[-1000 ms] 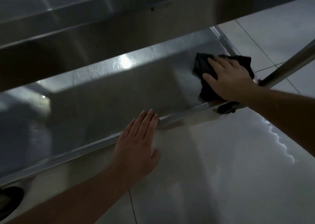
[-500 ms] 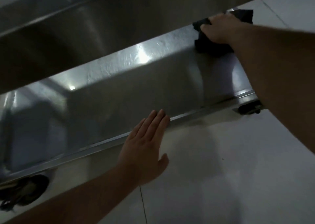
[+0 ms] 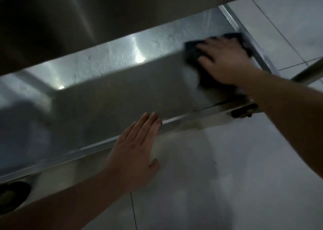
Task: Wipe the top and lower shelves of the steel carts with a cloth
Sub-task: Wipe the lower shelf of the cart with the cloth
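Note:
The steel cart's lower shelf [image 3: 108, 96] runs across the middle of the head view, under the dark edge of the top shelf [image 3: 87, 19]. A black cloth [image 3: 190, 54] lies flat on the shelf's right end. My right hand [image 3: 225, 60] presses down on the cloth with its fingers spread and straight. My left hand [image 3: 134, 151] lies flat with straight fingers against the shelf's front rim, fingertips over the edge.
A black caster [image 3: 243, 112] sits under the shelf's right front corner and another caster [image 3: 12, 194] at the lower left. A steel cart leg [image 3: 307, 72] slants at the right edge. Pale floor tiles [image 3: 227, 177] fill the foreground.
My right hand drew the cloth back from the shelf's far right corner towards the front right. My left hand stayed on the front rim.

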`<move>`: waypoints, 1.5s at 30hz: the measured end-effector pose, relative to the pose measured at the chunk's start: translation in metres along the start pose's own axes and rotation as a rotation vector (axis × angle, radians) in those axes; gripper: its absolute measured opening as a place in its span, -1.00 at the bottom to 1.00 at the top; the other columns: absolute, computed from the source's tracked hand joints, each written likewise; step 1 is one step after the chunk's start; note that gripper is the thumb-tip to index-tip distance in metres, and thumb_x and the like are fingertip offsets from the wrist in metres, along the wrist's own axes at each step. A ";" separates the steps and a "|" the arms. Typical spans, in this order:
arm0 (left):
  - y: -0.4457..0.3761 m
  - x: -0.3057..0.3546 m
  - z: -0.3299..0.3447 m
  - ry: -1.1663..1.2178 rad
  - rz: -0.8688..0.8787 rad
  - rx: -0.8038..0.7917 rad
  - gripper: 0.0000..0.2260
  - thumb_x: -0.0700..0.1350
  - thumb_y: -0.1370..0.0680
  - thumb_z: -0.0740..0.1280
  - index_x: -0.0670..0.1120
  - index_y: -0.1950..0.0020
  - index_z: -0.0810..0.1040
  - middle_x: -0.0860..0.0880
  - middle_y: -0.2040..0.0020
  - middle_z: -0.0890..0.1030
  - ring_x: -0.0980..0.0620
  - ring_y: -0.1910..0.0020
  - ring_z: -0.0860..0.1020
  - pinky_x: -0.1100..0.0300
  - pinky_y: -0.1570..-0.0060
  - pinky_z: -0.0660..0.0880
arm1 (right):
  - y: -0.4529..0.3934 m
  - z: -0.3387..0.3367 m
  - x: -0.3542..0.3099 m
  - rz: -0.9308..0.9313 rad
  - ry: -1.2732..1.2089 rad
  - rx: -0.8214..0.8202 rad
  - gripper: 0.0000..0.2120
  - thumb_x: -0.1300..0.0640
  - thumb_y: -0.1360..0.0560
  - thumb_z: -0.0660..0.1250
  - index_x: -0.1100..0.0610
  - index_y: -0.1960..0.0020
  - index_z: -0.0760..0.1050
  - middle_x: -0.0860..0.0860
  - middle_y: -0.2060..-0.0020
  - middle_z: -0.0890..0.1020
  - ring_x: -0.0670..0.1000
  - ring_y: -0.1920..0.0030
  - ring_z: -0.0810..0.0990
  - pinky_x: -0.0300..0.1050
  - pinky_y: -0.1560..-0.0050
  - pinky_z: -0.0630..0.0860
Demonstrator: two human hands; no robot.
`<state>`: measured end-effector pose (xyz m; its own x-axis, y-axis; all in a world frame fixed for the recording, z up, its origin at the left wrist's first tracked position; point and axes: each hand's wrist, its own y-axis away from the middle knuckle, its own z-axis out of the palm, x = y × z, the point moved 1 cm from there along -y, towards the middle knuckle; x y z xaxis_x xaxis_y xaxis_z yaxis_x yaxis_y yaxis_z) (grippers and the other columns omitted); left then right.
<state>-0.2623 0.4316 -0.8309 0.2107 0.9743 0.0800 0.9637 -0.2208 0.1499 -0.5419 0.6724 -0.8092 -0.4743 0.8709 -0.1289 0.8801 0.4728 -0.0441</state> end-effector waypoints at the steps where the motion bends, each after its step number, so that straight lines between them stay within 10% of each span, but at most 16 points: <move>1: 0.000 0.000 0.000 0.004 -0.004 -0.004 -0.04 0.19 -0.39 0.29 -0.11 -0.73 0.08 -0.07 -0.74 0.05 -0.02 -0.71 0.01 -0.03 -0.62 0.08 | -0.001 -0.002 0.019 0.127 -0.005 0.012 -0.36 -0.27 -0.63 -0.06 -0.06 -0.63 0.27 0.03 -0.63 0.28 0.17 -0.63 0.18 0.26 -0.60 0.05; 6: 0.000 0.001 -0.001 -0.001 -0.013 -0.011 -0.02 0.22 -0.40 0.33 -0.10 -0.73 0.05 -0.06 -0.74 0.03 -0.02 -0.72 -0.04 -0.01 -0.63 0.04 | 0.005 0.007 -0.040 0.376 -0.048 0.094 -0.48 -0.13 -0.65 0.03 0.05 -0.53 0.36 0.14 -0.53 0.39 0.24 -0.54 0.29 0.28 -0.53 0.17; 10: 0.001 0.003 -0.002 -0.022 -0.008 0.000 -0.04 0.21 -0.44 0.35 -0.14 -0.73 0.07 -0.11 -0.73 0.08 -0.05 -0.71 0.00 -0.01 -0.64 0.04 | 0.020 0.024 -0.151 -0.112 -0.086 -0.054 -0.46 -0.18 -0.65 0.01 -0.09 -0.59 0.32 -0.03 -0.61 0.31 0.11 -0.60 0.22 0.16 -0.56 0.13; 14: 0.002 0.001 -0.002 -0.034 -0.006 0.004 -0.05 0.21 -0.46 0.32 -0.12 -0.73 0.02 -0.11 -0.74 0.04 -0.04 -0.72 -0.03 0.02 -0.64 -0.03 | 0.019 0.019 -0.127 -0.453 -0.071 -0.135 -0.44 -0.24 -0.67 0.03 -0.14 -0.63 0.27 -0.13 -0.63 0.27 0.00 -0.64 0.17 0.04 -0.62 0.04; 20: 0.003 0.001 -0.001 0.023 0.015 0.038 -0.06 0.18 -0.43 0.31 -0.11 -0.73 0.07 -0.07 -0.74 0.03 -0.03 -0.72 -0.04 0.00 -0.65 0.02 | -0.018 0.001 0.013 0.246 -0.013 0.097 -0.40 -0.18 -0.63 0.01 0.06 -0.57 0.35 0.16 -0.54 0.41 0.24 -0.53 0.34 0.26 -0.56 0.19; 24: 0.004 0.002 0.001 0.058 0.005 0.034 -0.06 0.19 -0.46 0.30 -0.08 -0.74 -0.01 -0.06 -0.74 -0.04 -0.02 -0.72 -0.12 -0.01 -0.67 -0.01 | -0.049 0.014 -0.032 0.575 -0.064 0.084 -0.43 -0.12 -0.66 -0.02 0.11 -0.58 0.29 0.17 -0.61 0.27 0.29 -0.62 0.12 0.32 -0.59 -0.01; 30: 0.003 0.002 -0.001 0.058 0.011 0.003 -0.06 0.15 -0.52 0.33 -0.09 -0.74 -0.13 -0.07 -0.74 -0.14 -0.02 -0.71 -0.22 0.04 -0.65 -0.23 | -0.084 0.028 -0.220 -0.044 -0.018 -0.089 -0.50 -0.12 -0.67 0.01 0.05 -0.51 0.35 0.11 -0.54 0.37 0.23 -0.53 0.29 0.21 -0.47 0.22; 36: 0.002 0.001 -0.004 0.070 0.019 -0.022 -0.12 0.12 -0.54 0.34 -0.14 -0.72 -0.01 -0.14 -0.73 0.02 -0.11 -0.71 -0.07 -0.03 -0.67 -0.14 | -0.036 0.038 -0.282 -0.636 -0.084 -0.253 -0.44 -0.26 -0.71 -0.01 -0.14 -0.66 0.18 -0.11 -0.66 0.19 0.02 -0.66 0.09 0.07 -0.61 -0.03; 45: 0.033 -0.031 -0.002 0.065 -0.005 0.057 -0.08 0.08 -0.56 0.33 -0.05 -0.74 -0.18 -0.03 -0.74 -0.19 0.01 -0.70 -0.22 0.07 -0.63 -0.32 | 0.009 0.013 -0.036 0.371 -0.034 0.112 -0.40 -0.20 -0.62 -0.03 0.11 -0.51 0.36 0.26 -0.45 0.45 0.35 -0.43 0.41 0.35 -0.46 0.31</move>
<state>-0.2376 0.3936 -0.8261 0.1963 0.9701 0.1431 0.9729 -0.2108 0.0946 -0.5166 0.6437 -0.8181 -0.1237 0.9741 -0.1894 0.9896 0.1069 -0.0962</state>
